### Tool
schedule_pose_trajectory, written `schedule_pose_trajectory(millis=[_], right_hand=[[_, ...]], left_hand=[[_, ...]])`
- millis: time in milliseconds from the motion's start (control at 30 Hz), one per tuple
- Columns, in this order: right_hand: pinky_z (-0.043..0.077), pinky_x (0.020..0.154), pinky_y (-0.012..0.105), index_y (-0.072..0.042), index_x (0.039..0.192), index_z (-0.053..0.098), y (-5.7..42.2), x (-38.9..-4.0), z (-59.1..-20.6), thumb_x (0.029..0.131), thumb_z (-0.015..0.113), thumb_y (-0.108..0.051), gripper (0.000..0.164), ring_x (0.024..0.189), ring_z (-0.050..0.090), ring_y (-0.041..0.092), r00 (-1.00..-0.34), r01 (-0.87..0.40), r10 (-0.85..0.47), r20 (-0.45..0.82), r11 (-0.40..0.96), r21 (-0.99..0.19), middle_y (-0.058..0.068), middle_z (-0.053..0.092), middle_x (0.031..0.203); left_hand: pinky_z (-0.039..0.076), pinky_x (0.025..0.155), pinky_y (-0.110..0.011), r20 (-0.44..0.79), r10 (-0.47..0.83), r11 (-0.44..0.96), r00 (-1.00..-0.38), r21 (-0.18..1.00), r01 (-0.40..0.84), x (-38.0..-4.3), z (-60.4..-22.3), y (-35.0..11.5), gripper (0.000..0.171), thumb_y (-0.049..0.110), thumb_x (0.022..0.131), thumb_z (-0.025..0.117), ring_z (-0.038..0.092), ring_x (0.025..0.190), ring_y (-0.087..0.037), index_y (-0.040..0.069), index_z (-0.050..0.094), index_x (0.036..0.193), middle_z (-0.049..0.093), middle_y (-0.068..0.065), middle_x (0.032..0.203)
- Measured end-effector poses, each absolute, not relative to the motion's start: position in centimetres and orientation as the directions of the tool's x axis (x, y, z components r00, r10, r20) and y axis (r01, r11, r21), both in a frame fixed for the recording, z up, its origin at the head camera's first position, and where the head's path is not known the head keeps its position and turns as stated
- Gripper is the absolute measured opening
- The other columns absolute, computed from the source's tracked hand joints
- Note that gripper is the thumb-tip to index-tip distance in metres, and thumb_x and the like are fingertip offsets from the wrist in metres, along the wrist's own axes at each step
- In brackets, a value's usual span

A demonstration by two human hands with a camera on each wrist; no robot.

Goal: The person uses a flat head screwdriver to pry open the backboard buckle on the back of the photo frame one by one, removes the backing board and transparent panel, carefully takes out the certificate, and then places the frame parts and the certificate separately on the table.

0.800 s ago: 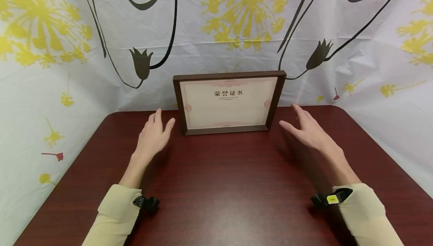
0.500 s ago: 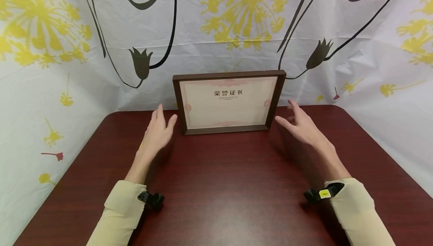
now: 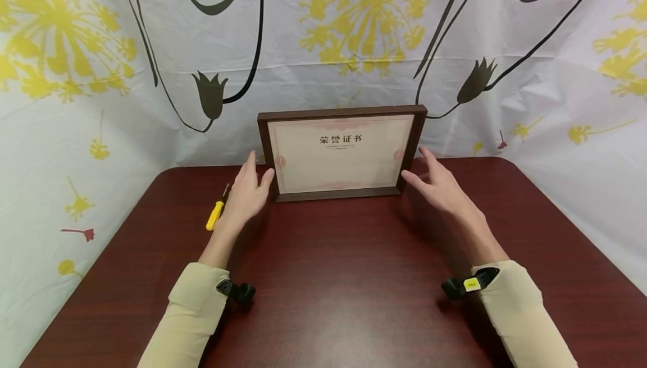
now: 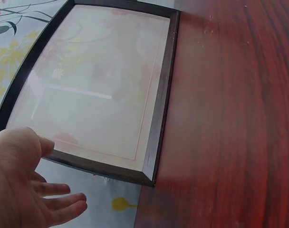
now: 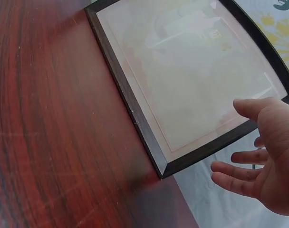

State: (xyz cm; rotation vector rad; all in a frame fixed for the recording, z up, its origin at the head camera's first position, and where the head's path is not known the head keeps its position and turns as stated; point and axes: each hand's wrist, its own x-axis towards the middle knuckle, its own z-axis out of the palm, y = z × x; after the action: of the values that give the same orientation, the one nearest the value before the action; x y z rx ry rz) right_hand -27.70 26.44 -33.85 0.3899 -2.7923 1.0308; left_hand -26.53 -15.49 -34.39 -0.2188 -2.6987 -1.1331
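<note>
A dark brown picture frame (image 3: pixel 341 194) stands at the back of the table, leaning against the curtain. Inside it is a cream certificate (image 3: pixel 341 163) with a line of Chinese characters near its top. My left hand (image 3: pixel 245 195) is beside the frame's left edge, thumb and fingers spread apart; whether the thumb touches the wood I cannot tell. On the other side, my right hand (image 3: pixel 442 189) is held with its thumb in front of the lower right corner and its fingers behind the edge. Neither hand grips anything. Both wrist views show spread fingers around the frame's sides.
A screwdriver (image 3: pixel 215 215) with a yellow handle lies on the table just left of my left hand, partly hidden by it. The dark red table (image 3: pixel 333 278) meets a white patterned curtain (image 3: pixel 303 36) at the back and sides.
Both hands have moved inward toward the frame's two sides. The screwdriver has come into sight from behind my left hand. The frame has stayed in place.
</note>
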Motion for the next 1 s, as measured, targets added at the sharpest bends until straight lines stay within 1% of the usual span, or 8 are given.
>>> schedule_pose_trajectory(millis=[167, 267, 400, 500, 633, 733, 867, 1000], right_hand=[[0.05, 0.09, 0.054, -0.012, 0.163, 0.014, 26.0, -27.6, -33.9, 0.105, 0.053, -0.042, 0.076, 0.108, 0.064, 0.041, -0.952, -0.306, -0.21, 0.224, 0.692, -0.653, 0.024, 0.047, 0.147], [0.054, 0.085, 0.05, -0.012, 0.162, 0.018, 25.7, -27.5, -34.0, 0.106, 0.05, -0.039, 0.07, 0.102, 0.066, 0.041, -0.953, -0.304, -0.206, 0.224, 0.658, -0.689, 0.024, 0.05, 0.143], [0.056, 0.083, 0.048, -0.008, 0.161, 0.022, 25.5, -27.3, -33.9, 0.108, 0.043, -0.043, 0.067, 0.099, 0.068, 0.04, -0.961, -0.274, -0.165, 0.221, 0.643, -0.715, 0.024, 0.054, 0.141], [0.056, 0.081, 0.045, -0.006, 0.159, 0.028, 25.5, -27.2, -33.8, 0.108, 0.038, -0.047, 0.066, 0.094, 0.07, 0.04, -0.962, -0.267, -0.133, 0.239, 0.65, -0.711, 0.024, 0.066, 0.123], [0.056, 0.078, 0.043, -0.002, 0.153, 0.039, 25.5, -27.1, -33.6, 0.109, 0.033, -0.047, 0.063, 0.088, 0.071, 0.04, -0.955, -0.279, -0.108, 0.277, 0.647, -0.709, 0.026, 0.07, 0.107], [0.058, 0.075, 0.042, 0.001, 0.146, 0.046, 25.5, -27.0, -33.6, 0.111, 0.03, -0.044, 0.06, 0.086, 0.072, 0.039, -0.951, -0.292, -0.104, 0.292, 0.618, -0.73, 0.029, 0.067, 0.117], [0.059, 0.071, 0.037, 0.01, 0.139, 0.048, 25.6, -26.9, -33.3, 0.111, 0.024, -0.045, 0.066, 0.084, 0.073, 0.031, -0.953, -0.297, -0.107, 0.284, 0.518, -0.802, 0.034, 0.062, 0.124], [0.059, 0.073, 0.036, 0.016, 0.137, 0.047, 25.7, -26.6, -32.8, 0.109, 0.017, -0.051, 0.08, 0.081, 0.074, 0.019, -0.963, -0.27, -0.109, 0.247, 0.407, -0.873, 0.039, 0.059, 0.124]], left_hand=[[0.032, 0.112, -0.058, 0.265, 0.078, 0.676, -0.961, 0.694, 0.246, -27.0, -34.7, -15.1, 0.062, 0.029, 0.11, 0.041, 0.039, 0.139, -0.043, -0.001, 0.017, 0.159, 0.031, -0.027, 0.157], [0.03, 0.114, -0.055, 0.258, 0.066, 0.656, -0.964, 0.717, 0.237, -26.9, -34.8, -14.8, 0.058, 0.029, 0.111, 0.037, 0.035, 0.143, -0.041, -0.003, 0.023, 0.158, 0.033, -0.026, 0.157], [0.027, 0.117, -0.051, 0.213, 0.02, 0.616, -0.977, 0.767, 0.18, -26.7, -34.7, -14.5, 0.062, 0.041, 0.112, 0.027, 0.031, 0.146, -0.037, 0.001, 0.024, 0.159, 0.031, -0.021, 0.16], [0.026, 0.117, -0.051, 0.189, -0.003, 0.596, -0.982, 0.789, 0.15, -26.6, -34.6, -14.4, 0.068, 0.052, 0.109, 0.02, 0.031, 0.146, -0.035, 0.005, 0.026, 0.159, 0.033, -0.017, 0.16], [0.037, 0.109, -0.052, 0.188, -0.031, 0.564, -0.982, 0.814, 0.138, -26.3, -34.2, -14.2, 0.076, 0.058, 0.107, 0.016, 0.055, 0.122, -0.039, 0.001, 0.043, 0.15, 0.061, -0.024, 0.127], [0.042, 0.102, -0.052, 0.169, -0.053, 0.529, -0.984, 0.841, 0.116, -26.0, -34.0, -14.2, 0.075, 0.058, 0.107, 0.015, 0.064, 0.105, -0.039, 0.0, 0.053, 0.136, 0.064, -0.024, 0.103], [0.041, 0.107, -0.053, 0.118, -0.063, 0.484, -0.991, 0.872, 0.073, -25.6, -33.8, -14.3, 0.076, 0.06, 0.107, 0.015, 0.065, 0.114, -0.039, 0.003, 0.045, 0.147, 0.063, -0.024, 0.116], [0.035, 0.111, -0.053, 0.033, -0.016, 0.445, -0.999, 0.895, 0.023, -25.1, -33.3, -14.5, 0.084, 0.068, 0.102, 0.009, 0.058, 0.122, -0.041, 0.01, 0.017, 0.162, 0.052, -0.027, 0.132]])
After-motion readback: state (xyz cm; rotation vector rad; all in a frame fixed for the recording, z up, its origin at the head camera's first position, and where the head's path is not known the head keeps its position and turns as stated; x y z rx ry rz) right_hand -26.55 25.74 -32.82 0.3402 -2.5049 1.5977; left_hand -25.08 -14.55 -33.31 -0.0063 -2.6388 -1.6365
